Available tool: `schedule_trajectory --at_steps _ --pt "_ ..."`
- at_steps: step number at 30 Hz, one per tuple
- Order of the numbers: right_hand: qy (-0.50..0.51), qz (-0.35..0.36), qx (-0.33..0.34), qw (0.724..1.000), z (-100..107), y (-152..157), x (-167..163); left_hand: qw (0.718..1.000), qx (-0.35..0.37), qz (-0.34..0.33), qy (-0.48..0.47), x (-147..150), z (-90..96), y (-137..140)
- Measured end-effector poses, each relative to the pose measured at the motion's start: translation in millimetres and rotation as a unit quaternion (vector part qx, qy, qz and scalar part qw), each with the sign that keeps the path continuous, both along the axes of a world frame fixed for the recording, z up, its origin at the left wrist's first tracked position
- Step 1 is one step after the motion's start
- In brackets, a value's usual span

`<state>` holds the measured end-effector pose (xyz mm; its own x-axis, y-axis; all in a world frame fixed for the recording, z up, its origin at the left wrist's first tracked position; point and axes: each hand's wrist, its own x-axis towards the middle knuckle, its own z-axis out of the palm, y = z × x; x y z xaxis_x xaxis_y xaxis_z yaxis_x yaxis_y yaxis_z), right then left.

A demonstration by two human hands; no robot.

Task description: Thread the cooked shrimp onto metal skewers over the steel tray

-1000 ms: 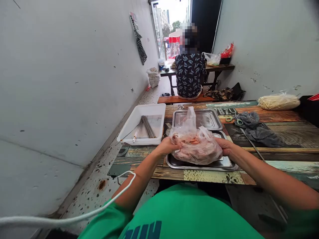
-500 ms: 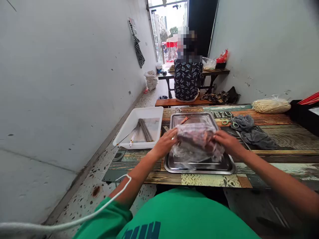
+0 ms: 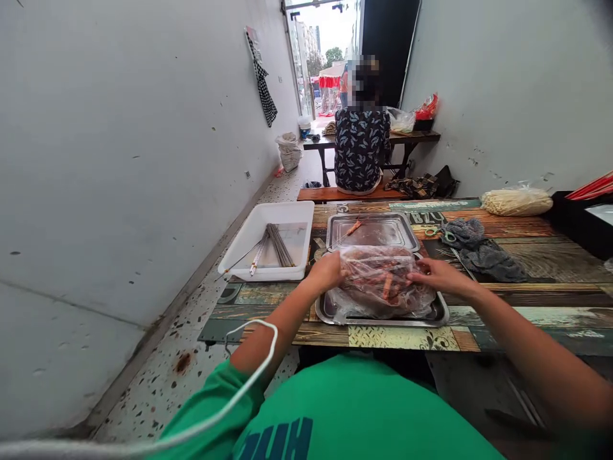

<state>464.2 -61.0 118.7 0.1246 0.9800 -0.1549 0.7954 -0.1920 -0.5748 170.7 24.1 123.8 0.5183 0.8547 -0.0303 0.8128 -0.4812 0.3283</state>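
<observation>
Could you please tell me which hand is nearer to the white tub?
Left. The left hand is just right of the white tub, at the clear bag's left side; the right hand is farther away, at the bag's right side.

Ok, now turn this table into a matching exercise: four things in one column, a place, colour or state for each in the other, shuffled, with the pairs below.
Things
1. Plastic bag with reddish contents
2. White tub
3. Cloth
4. Scissors

Place, colour or state
A. Grey and crumpled
B. Holding thin metal skewers
C. Green-handled
D. Between the person's left hand and right hand

Pairs
1-D, 2-B, 3-A, 4-C
</observation>
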Motion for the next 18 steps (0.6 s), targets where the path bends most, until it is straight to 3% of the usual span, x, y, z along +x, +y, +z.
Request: schedule_trajectory --at_steps 3,6,10,14,18 --pt "0.087 0.001 0.019 0.996 -5 8 -9 0.999 -0.034 -0.024 0.005 7 -10.3 9" --pt "0.134 -0.027 0.064 0.989 9 16 -3 0.999 -0.016 -0.028 -0.004 5 -4.2 13" --pt "0.041 0.015 0.034 0.998 27 25 3 0.999 0.003 -0.036 0.026 0 3.2 17" --pt "-0.101 0.101 -0.041 0.989 12 19 -12 0.992 -0.026 -0.065 0.102 1 -14.7 11" --pt "-0.034 0.061 0.043 0.997 -8 12 -26 0.996 -0.014 -0.077 0.038 1 -24.2 7"
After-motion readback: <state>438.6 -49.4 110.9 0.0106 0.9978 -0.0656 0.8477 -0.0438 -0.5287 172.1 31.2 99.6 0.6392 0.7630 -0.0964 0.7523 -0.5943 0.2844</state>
